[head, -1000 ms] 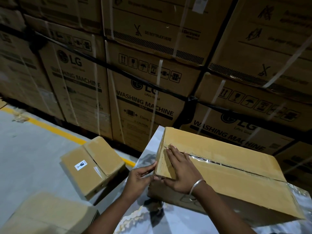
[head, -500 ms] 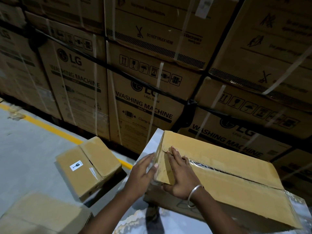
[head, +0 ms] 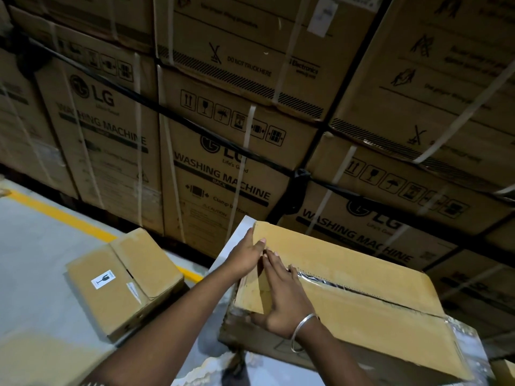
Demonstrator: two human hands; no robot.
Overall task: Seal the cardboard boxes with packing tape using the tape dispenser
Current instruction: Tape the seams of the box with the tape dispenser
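Cardboard box (head: 362,310) sat at the lower right of the frame, clear tape (head: 348,286) along its seam. Both hands lay flat, fingers straight: left hand (head: 245,259) on its end, right hand (head: 281,299) on top. Washing-machine cartons (head: 223,168) stood stacked behind.

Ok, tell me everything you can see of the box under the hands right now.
The box is plain brown cardboard, lying flat on a pale, shiny-topped surface, flaps closed. Clear glossy tape runs along its centre seam and wraps down over the right end. The left hand lies with straight fingers over its far-left corner; the right hand, with a metal bangle on its wrist, presses flat on the top near the seam's left end. Faint print marks its near side.
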